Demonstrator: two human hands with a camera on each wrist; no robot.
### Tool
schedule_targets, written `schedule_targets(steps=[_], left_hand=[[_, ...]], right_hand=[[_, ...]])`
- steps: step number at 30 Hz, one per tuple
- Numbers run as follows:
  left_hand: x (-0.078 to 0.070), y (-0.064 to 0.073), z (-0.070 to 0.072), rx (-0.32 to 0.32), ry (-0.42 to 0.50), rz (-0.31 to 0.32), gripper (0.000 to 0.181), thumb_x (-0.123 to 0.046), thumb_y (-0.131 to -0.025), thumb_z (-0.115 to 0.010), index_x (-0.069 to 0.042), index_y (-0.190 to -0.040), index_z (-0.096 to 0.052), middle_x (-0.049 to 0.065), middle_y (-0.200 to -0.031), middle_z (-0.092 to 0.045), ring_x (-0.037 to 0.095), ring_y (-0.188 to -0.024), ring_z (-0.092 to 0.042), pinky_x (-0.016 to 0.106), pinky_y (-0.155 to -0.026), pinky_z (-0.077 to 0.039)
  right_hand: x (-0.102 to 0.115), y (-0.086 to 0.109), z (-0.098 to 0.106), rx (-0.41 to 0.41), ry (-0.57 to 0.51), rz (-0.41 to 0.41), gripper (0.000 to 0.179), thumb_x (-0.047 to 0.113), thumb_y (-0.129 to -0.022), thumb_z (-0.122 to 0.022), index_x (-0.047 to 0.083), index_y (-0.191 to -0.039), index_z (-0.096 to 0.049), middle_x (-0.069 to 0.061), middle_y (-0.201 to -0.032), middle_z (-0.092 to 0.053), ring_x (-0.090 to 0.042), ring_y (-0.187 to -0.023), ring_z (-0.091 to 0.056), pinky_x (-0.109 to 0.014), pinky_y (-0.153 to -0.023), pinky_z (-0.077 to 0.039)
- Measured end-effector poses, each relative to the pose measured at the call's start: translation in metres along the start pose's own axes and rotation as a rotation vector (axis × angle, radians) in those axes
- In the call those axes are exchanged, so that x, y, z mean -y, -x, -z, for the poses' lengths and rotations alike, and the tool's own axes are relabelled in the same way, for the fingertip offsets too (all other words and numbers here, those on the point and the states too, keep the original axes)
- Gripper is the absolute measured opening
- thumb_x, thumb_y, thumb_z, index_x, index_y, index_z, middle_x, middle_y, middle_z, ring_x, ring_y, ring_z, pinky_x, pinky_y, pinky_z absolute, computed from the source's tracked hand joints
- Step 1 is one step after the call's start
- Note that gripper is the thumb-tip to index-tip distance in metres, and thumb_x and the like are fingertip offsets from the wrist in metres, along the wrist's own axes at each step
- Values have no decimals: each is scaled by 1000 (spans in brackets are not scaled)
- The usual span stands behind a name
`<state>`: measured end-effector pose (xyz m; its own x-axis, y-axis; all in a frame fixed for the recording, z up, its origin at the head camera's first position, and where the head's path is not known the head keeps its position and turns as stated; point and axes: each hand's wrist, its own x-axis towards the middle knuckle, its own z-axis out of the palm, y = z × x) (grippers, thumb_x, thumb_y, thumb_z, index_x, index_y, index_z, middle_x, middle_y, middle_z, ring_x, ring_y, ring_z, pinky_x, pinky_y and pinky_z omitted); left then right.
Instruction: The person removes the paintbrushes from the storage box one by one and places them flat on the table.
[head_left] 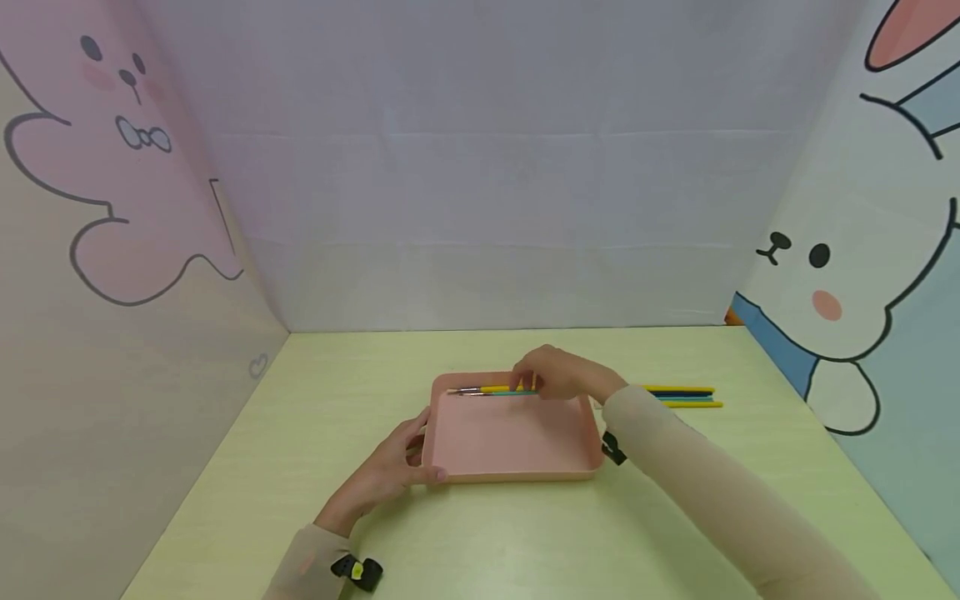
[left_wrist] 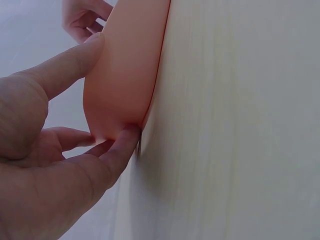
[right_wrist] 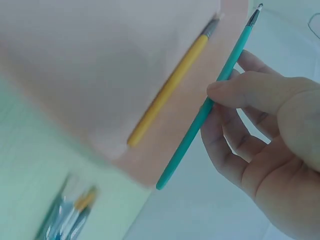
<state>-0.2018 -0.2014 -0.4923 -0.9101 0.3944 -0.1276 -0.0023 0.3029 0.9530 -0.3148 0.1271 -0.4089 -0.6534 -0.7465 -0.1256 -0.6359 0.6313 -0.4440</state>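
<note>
A shallow pink tray (head_left: 517, 442) lies on the table. My left hand (head_left: 386, 467) grips its left end, with the thumb at the near corner and the other fingers around the side. In the left wrist view that hand's fingers touch the end of the tray (left_wrist: 125, 60). Over the far part of the tray, my right hand (head_left: 561, 372) pinches a teal paintbrush (right_wrist: 192, 130) between thumb and fingers, its bristles pointing left in the head view. A yellow paintbrush (right_wrist: 170, 92) lies inside the tray along its far side.
Several more paintbrushes (head_left: 690, 398), yellow, dark blue and teal, lie on the table right of the tray, partly hidden by the right forearm. The pale table (head_left: 360, 375) ends at a white back wall (head_left: 480, 208); cartoon-printed walls stand on both sides.
</note>
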Motion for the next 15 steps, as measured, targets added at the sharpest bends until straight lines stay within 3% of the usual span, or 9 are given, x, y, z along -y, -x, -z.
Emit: schedule_targets(steps=[6,15], left_hand=[[0,1,1,-5,-11,2,112,-12,-87,-90,-21,-172,-18,14,-171,-30,37,-149,-45,49,-119,-45],[0,1,1,6,-9,-8,111,-10,-88,-88,-19,-172,-16,14,-172,-27,37,-150,-43,48,-119,-45]], right_hand=[[-17,36,22,-19,-45,-17,48,-23,-87,-59,7,-122,-76,-7,-108,-71,-20,-94,-67,-31,-84,-59],[-47,83,39,-43,15,-37,45,-18,-88,-64,11,-120,-77,1,-105,-70,-19,-94,-67,-34,-83,-62]])
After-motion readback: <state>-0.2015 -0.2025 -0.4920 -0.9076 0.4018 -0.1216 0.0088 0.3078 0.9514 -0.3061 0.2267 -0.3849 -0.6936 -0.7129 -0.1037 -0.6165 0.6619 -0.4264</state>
